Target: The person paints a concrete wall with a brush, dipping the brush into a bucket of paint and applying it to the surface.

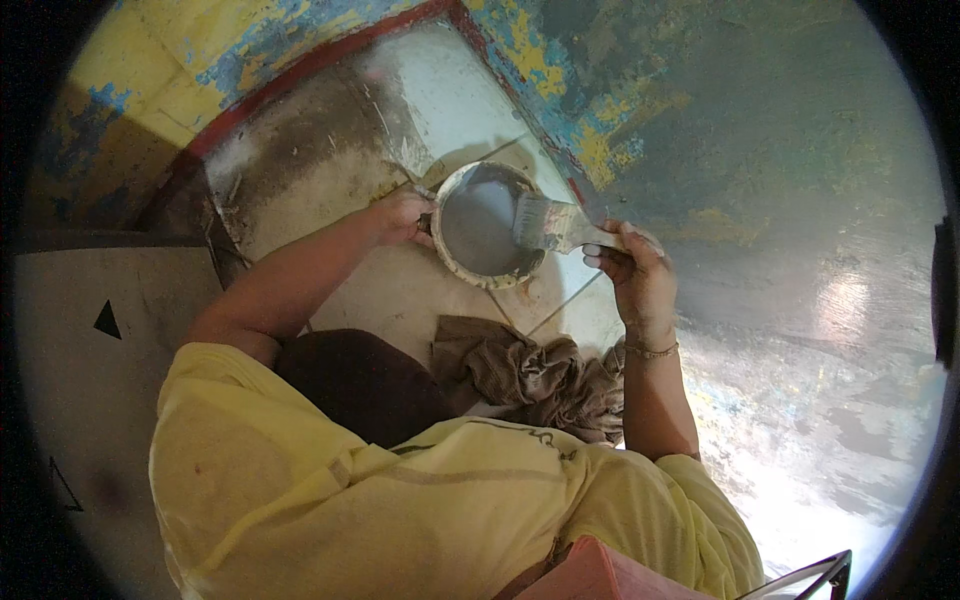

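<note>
My left hand [407, 217] grips the left side of a round, paint-spattered bucket [442, 259] that holds grey liquid. In my right hand [634, 259] is the handle of a wide, flat paintbrush [562, 227]. The brush lies across the bucket's right rim, and its grey-coated bristles are over the liquid; whether they touch it, I cannot tell. A crumpled brown cloth [525, 367] lies below the bucket, close to my body.
Tiled floor [337, 180] with dirt and smears surrounds the bucket. A red border [322, 60] runs along the base of a peeling yellow and blue wall [172, 67]. On the right rises a grey-coated wall [780, 165]. A pale surface with black triangles [150, 382] is at left.
</note>
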`<act>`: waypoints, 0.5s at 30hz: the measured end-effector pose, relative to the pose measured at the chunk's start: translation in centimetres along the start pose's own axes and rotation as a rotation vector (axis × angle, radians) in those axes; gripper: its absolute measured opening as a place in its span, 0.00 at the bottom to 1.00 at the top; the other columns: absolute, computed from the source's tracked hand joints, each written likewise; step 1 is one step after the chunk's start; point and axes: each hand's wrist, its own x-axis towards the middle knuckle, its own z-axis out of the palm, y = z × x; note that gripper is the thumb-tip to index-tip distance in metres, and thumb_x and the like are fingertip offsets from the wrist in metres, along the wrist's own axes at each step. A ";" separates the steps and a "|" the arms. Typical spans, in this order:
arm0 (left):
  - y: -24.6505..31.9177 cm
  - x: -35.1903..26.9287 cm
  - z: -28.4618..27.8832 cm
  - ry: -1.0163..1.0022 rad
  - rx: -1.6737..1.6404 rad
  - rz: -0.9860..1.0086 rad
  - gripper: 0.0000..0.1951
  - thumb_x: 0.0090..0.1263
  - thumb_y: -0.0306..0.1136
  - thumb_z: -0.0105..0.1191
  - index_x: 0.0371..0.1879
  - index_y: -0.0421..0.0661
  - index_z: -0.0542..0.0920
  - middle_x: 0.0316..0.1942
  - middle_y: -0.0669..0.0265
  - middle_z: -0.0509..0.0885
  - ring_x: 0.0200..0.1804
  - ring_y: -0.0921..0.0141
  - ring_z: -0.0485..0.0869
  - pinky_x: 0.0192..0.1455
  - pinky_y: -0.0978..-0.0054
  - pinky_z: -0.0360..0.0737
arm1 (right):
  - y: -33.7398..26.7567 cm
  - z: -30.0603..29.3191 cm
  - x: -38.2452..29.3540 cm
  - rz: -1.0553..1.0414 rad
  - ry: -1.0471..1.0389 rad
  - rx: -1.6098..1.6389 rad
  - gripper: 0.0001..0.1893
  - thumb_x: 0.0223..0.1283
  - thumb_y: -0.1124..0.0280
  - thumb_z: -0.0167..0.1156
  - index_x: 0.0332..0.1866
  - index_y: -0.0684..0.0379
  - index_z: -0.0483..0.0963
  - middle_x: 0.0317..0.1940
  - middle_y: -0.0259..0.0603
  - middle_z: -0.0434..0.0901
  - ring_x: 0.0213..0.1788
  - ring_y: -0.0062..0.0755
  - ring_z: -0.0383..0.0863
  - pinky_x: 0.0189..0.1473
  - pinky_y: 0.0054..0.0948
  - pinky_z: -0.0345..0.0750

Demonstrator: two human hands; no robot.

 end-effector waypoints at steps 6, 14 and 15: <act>0.5 -0.7 0.8 -0.006 0.057 0.071 0.13 0.78 0.32 0.40 0.55 0.41 0.73 0.48 0.58 0.82 0.47 0.62 0.84 0.47 0.58 0.86 | 3.0 -2.7 0.5 0.106 -0.046 0.389 0.16 0.66 0.72 0.49 0.51 0.76 0.70 0.49 0.60 0.77 0.47 0.52 0.83 0.52 0.43 0.82; 0.4 -1.0 1.5 -0.004 0.025 0.059 0.16 0.78 0.33 0.38 0.58 0.41 0.72 0.53 0.57 0.80 0.51 0.62 0.83 0.52 0.56 0.85 | 9.5 -5.2 -0.9 0.372 0.064 0.397 0.20 0.61 0.80 0.52 0.57 0.80 0.65 0.52 0.60 0.73 0.56 0.58 0.77 0.60 0.44 0.79; 0.4 -1.4 1.7 0.035 0.037 0.046 0.17 0.79 0.35 0.38 0.59 0.40 0.70 0.54 0.58 0.79 0.53 0.61 0.81 0.56 0.55 0.83 | 10.0 -5.4 -1.1 0.414 0.075 0.364 0.21 0.61 0.80 0.52 0.58 0.80 0.64 0.53 0.60 0.73 0.57 0.57 0.77 0.59 0.43 0.79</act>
